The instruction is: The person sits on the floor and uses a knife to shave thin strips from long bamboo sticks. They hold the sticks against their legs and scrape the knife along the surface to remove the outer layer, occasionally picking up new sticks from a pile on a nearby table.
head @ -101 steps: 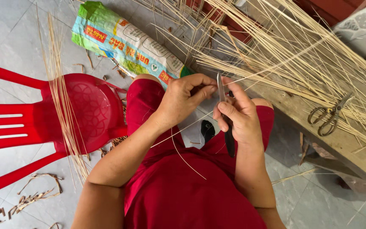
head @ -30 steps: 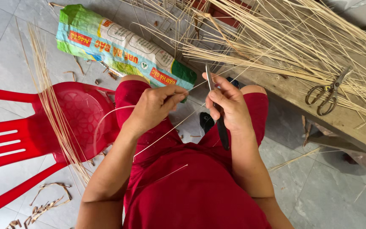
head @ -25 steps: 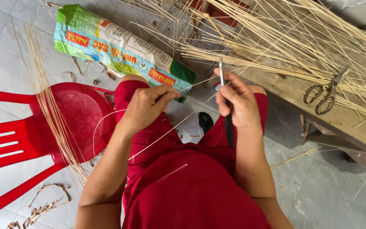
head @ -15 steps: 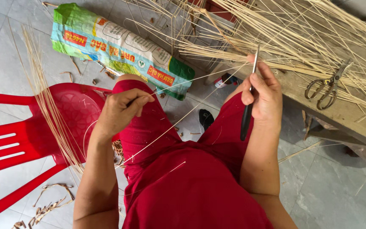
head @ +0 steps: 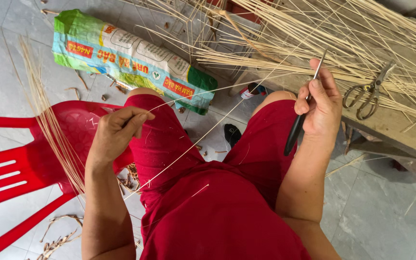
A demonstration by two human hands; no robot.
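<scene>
A grey tiled floor [head: 6, 29] spreads beneath me, littered with thin shavings, as I sit in red clothes [head: 217, 207] over my work. Nearest, my left hand [head: 116, 137] closes around a fine pale strip [head: 203, 130], fingers pinched on it above my left thigh; the strip runs slanting across my lap and up toward my other hand. My right hand [head: 321, 108] grips a small knife [head: 302, 113] with a black handle, its narrow blade pointing up past my thumb. Just beside my left arm, a red plastic chair [head: 20, 168] carries a bundle of long straw-coloured strips [head: 49, 125] draped over its seat. Between my knees, a small dark object lies on the tiles; what it is, I cannot tell. Farther out, a green and white printed sack [head: 131, 58] lies flat on the floor. Beyond my right hand, a wooden bench [head: 396, 130] holds a pair of metal scissors [head: 367, 94] among a thick spread of loose strips [head: 314, 33].
</scene>
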